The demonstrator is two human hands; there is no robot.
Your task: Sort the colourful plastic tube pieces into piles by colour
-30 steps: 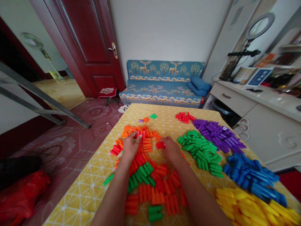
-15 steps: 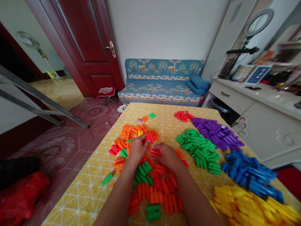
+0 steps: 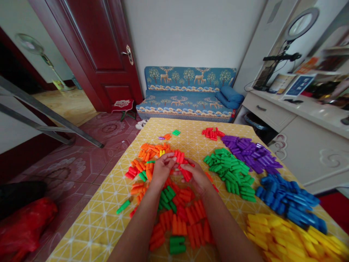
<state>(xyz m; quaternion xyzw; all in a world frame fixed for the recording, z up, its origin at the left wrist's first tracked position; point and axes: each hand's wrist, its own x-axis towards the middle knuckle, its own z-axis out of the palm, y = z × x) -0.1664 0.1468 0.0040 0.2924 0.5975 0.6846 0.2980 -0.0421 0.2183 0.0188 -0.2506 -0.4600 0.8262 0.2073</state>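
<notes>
My left hand (image 3: 163,168) pinches a red ribbed plastic piece (image 3: 179,157) in its fingertips. Close beside it, my right hand (image 3: 198,176) is closed on other red plastic pieces (image 3: 186,174); how many it holds I cannot tell. The two hands nearly meet over the middle of the table. Orange pieces (image 3: 178,225) lie beneath and in front of my hands, with green pieces (image 3: 166,198) among them. Behind my left hand spreads another orange heap (image 3: 147,151), and a yellow piece (image 3: 161,153) shows at its edge.
To the right are heaps of green (image 3: 230,171), purple (image 3: 249,153), blue (image 3: 287,200) and yellow pieces (image 3: 289,238). A small red heap (image 3: 212,133) sits at the far side. A yellow patterned cloth (image 3: 89,225) covers the table. Beyond stands a blue sofa (image 3: 188,102).
My left hand has come right and my right hand left with their red pieces, so they are now close together. Yellow and green pieces behind my left hand have come into view.
</notes>
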